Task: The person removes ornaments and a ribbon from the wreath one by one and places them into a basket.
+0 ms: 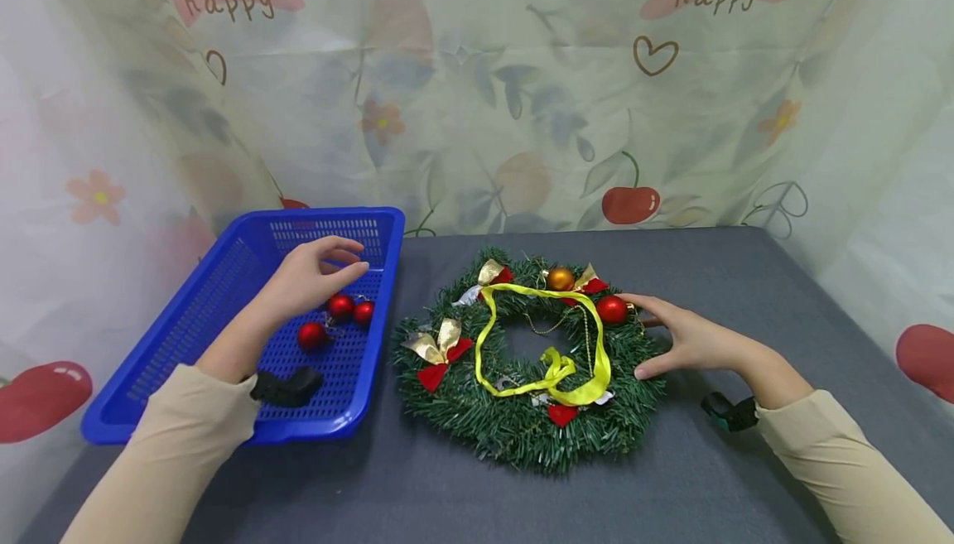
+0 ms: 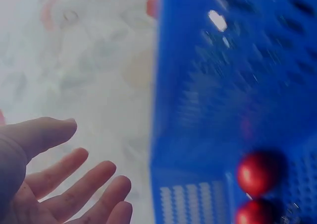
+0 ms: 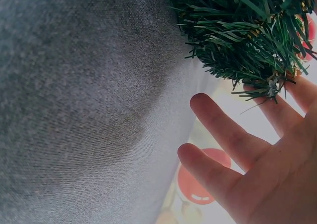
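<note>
My left hand point(image 1: 316, 277) hovers over the blue basket point(image 1: 395, 279), fingers loosely bent and holding nothing. Below it, several red ball ornaments point(image 1: 312, 336) lie on the basket floor; two red balls point(image 2: 257, 173) also show in the left wrist view. At the right side of a green Christmas wreath point(image 1: 477, 416), my right hand point(image 1: 689, 335) has its fingers spread, fingertips right at the needles. A red ball point(image 1: 612, 310) sits on the wreath beside these fingers. The wreath also carries a gold ball point(image 1: 561, 279), red and gold bows point(image 1: 444, 352) and a yellow ribbon point(image 1: 484, 353) looped over it.
A dark grey cloth point(image 1: 715, 279) covers the table under the basket and wreath. Patterned curtains point(image 1: 462, 113) hang behind and at both sides. A thin gold bead chain point(image 1: 547, 329) crosses the wreath's centre.
</note>
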`<state>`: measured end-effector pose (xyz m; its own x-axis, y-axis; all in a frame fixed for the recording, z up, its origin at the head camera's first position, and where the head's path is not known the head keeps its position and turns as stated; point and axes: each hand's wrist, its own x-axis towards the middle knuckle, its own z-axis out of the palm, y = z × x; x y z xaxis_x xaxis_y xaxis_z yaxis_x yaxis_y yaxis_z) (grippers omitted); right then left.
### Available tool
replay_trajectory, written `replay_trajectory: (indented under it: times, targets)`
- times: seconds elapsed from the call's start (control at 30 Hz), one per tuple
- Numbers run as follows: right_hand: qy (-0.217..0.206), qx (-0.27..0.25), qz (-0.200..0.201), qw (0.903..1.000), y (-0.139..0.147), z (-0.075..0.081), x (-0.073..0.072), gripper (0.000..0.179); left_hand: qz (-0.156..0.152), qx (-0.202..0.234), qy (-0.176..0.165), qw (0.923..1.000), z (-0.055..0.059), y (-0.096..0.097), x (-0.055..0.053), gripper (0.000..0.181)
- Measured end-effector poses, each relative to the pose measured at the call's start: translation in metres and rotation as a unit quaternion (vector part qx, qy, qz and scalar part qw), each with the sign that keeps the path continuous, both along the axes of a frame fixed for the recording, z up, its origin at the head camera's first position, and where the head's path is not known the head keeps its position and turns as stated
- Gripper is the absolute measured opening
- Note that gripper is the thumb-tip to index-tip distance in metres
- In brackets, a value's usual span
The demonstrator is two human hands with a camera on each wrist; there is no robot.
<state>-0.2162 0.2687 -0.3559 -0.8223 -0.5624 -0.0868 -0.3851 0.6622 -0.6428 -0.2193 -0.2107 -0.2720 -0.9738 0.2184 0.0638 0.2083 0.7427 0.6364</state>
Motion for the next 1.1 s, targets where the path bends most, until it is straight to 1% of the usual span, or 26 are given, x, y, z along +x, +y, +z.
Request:
replay_trajectory:
  times: [0.13,0.2,0.3,0.43,0.53,0.7,0.83,0.93,1.0,1.1]
  targets:
    - [-0.001,0.001,-0.001,1.0000,0.001,0.000,0.000,0.096,-0.028,0.014,0.019,0.9993,0.011,0.021,0.007,0.040]
    - [-0.002,0.001,-0.002,1.0000,0.001,0.000,0.000,0.096,-0.048,0.017,0.028,0.9983,0.014,0.034,0.010,0.037]
    - [-0.003,0.002,-0.002,1.0000,0.001,-0.001,0.000,0.096,-0.082,0.021,0.033,0.9959,0.018,0.055,0.015,0.034]
    - [-0.001,0.004,-0.003,1.0000,0.002,-0.001,0.000,0.096,-0.128,0.021,0.021,0.9914,0.021,0.084,0.023,0.033]
    - [0.001,0.004,-0.002,1.0000,0.002,-0.001,0.000,0.096,-0.166,0.018,0.015,0.9859,0.020,0.105,0.025,0.032]
    - [0.001,0.003,-0.001,1.0000,0.002,-0.002,-0.001,0.096,-0.223,-0.001,0.010,0.9747,0.011,0.138,0.025,0.032]
    - [-0.003,0.002,-0.002,1.0000,0.002,-0.003,-0.002,0.096,-0.258,-0.019,-0.009,0.9660,0.000,0.164,0.025,0.035]
    - [-0.004,0.001,-0.001,1.0000,0.002,-0.003,-0.002,0.095,-0.272,-0.026,-0.020,0.9616,-0.009,0.182,0.021,0.037]
    - [-0.004,-0.002,0.000,1.0000,0.002,-0.003,-0.002,0.095,-0.276,-0.032,-0.018,0.9604,-0.016,0.194,0.018,0.039]
    - [-0.004,-0.006,0.003,1.0000,0.002,-0.004,-0.002,0.095,-0.275,-0.050,-0.003,0.9601,-0.026,0.210,0.013,0.040]
